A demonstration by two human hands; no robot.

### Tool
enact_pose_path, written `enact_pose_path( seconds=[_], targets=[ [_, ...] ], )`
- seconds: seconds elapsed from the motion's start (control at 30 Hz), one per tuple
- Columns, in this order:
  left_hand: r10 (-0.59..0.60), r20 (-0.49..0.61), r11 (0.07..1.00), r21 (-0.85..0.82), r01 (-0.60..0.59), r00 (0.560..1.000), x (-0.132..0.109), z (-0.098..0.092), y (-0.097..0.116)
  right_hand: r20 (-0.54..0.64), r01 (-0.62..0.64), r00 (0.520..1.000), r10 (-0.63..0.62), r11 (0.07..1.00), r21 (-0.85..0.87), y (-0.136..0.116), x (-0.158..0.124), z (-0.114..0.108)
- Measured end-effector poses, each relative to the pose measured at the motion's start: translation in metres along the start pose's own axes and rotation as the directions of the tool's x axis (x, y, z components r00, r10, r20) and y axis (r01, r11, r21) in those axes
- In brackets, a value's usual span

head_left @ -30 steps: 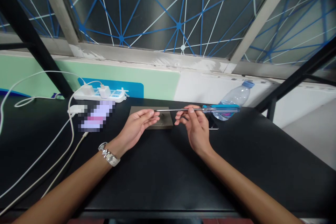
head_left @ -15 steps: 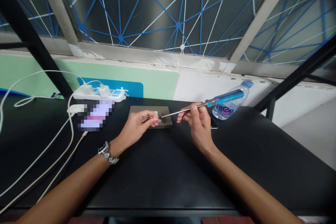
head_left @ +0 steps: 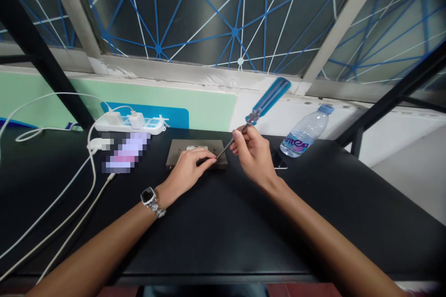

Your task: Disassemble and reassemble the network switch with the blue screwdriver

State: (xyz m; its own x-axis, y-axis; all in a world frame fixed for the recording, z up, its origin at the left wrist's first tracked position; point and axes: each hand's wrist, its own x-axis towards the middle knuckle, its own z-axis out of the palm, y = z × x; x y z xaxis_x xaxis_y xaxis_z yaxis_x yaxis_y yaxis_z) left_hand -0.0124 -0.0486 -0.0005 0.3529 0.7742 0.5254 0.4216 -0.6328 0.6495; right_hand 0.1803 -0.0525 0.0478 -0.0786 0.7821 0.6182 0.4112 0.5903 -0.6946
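Left hand (head_left: 188,168) sits curled shut on a metal plate (head_left: 174,158) mid-table, right by the tip of a blue-handled screwdriver (head_left: 268,97), whose shaft the right hand (head_left: 254,153) pinches with the handle tilted up and right, and a phone (head_left: 278,160) and water bottle (head_left: 306,132) sit just past it.

The screwdriver (head_left: 267,100) has a polished steel shaft and a glossy, translucent blue plastic handle. The plate (head_left: 171,159) looks like dull, matt brownish metal, lying on a smooth matt black table (head_left: 313,222). The water bottle (head_left: 306,131) is clear, thin plastic; the power strip (head_left: 128,125) is glossy white plastic.
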Motion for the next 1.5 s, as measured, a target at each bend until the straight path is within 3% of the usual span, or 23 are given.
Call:
enact_pose_path(
  seconds=[0.17,0.3,0.63,0.87,1.03,1.2,1.33,1.5],
  targets=[
    [0.007,-0.003,0.997,0.074,-0.007,1.000,0.002,0.000,-0.005,0.196,0.113,0.977,-0.083,0.983,-0.145,-0.007,0.025,0.009],
    [-0.013,0.027,0.997,0.082,0.011,1.000,0.002,-0.002,-0.005,0.270,0.157,0.957,-0.107,0.972,-0.172,-0.008,0.031,0.015],
    [-0.046,0.054,0.996,0.074,0.042,0.997,0.004,-0.004,-0.005,0.262,0.166,0.956,-0.130,0.979,-0.122,-0.003,0.024,0.015],
    [-0.117,0.080,0.967,-0.218,0.132,0.990,0.018,-0.012,0.007,0.203,0.146,0.971,-0.122,0.984,-0.106,0.001,0.028,0.016],
    [-0.141,0.063,0.938,-0.311,0.154,0.988,0.034,-0.002,0.004,0.160,0.113,0.983,-0.094,0.987,-0.118,0.006,0.030,0.017],
    [-0.185,0.014,0.878,-0.447,0.172,0.983,0.032,0.008,-0.002,0.170,0.067,0.984,-0.049,0.993,-0.097,0.007,0.031,0.018],
    [-0.208,0.026,0.855,-0.480,0.194,0.978,0.025,0.009,-0.001,0.290,0.016,0.957,-0.007,0.999,-0.030,0.004,0.032,0.014],
    [-0.158,0.076,0.868,-0.465,0.175,0.985,0.023,0.007,0.000,0.500,-0.134,0.866,0.025,0.974,0.183,-0.001,0.040,0.001]
  ],
)
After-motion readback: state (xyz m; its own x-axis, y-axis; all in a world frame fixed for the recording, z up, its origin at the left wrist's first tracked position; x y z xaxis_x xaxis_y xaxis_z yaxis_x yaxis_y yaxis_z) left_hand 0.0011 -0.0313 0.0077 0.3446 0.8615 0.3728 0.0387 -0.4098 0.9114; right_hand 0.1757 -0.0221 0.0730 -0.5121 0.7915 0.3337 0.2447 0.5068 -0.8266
